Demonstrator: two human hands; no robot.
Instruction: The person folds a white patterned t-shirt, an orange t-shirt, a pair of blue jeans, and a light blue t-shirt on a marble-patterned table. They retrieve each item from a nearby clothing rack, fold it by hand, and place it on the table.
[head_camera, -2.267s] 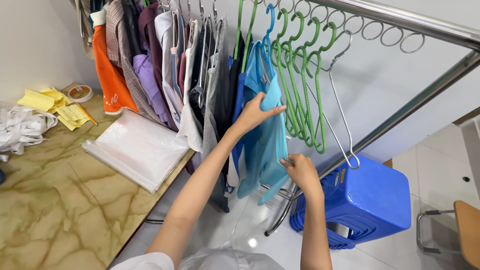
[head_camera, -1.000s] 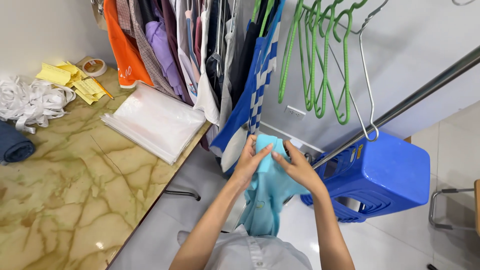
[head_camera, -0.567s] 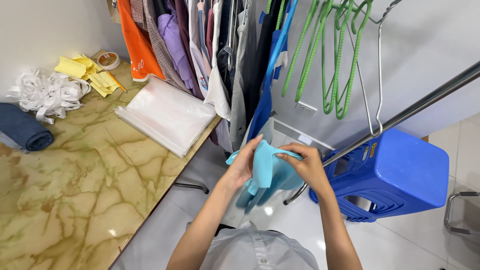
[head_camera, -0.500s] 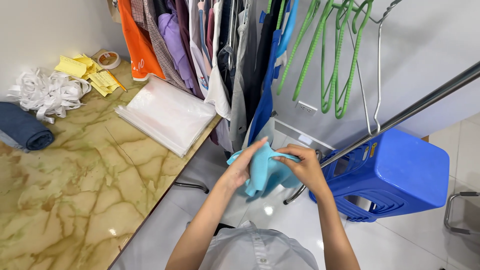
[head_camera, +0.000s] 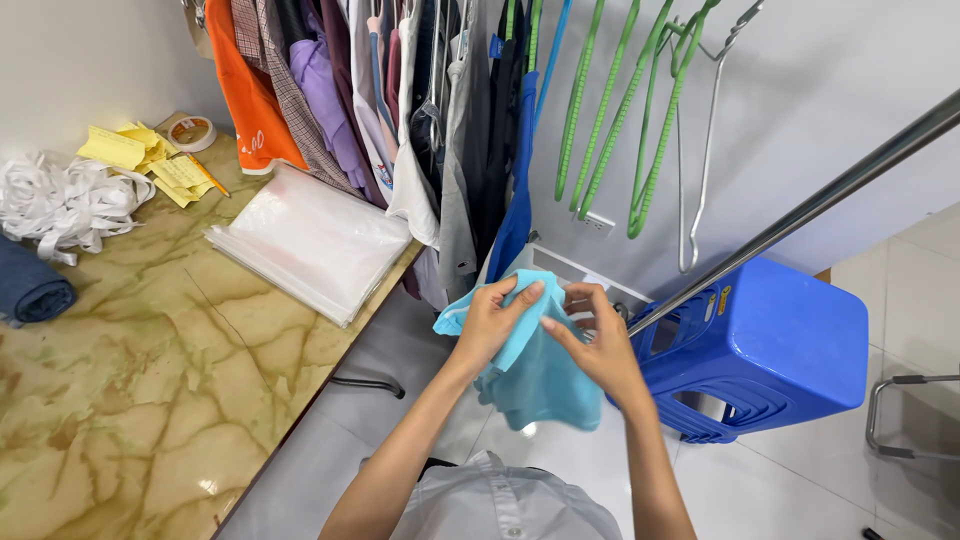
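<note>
Since the earlier frames the light blue garment (head_camera: 540, 375) has come off the rail and down into both hands, bunched in front of the person's chest, where before it hung stretched among the hanging clothes.

At far left, on the marbled tabletop (head_camera: 120, 400), lie a dark blue roll of cloth (head_camera: 30, 285), a heap of white strips (head_camera: 65, 195), yellow paper slips (head_camera: 140, 155) and a tape roll (head_camera: 190, 130). Nearer the middle, a stack of clear plastic bags (head_camera: 310, 240) rests at the tabletop's edge. Behind it hang the clothes (head_camera: 400, 110), orange, purple, white and dark.

The left hand (head_camera: 495, 325) has its grip closed around the garment's upper fold, thumb and fingers pinching the cloth. The right hand (head_camera: 595, 345), just beside it, pinches the same fold from the other side, and the rest of the garment droops below both hands.

Further right, empty green hangers (head_camera: 620, 110) and a wire hanger (head_camera: 700, 150) dangle, a metal rail (head_camera: 800, 205) slants across, and a blue plastic stool (head_camera: 770, 350) stands on the floor.
</note>
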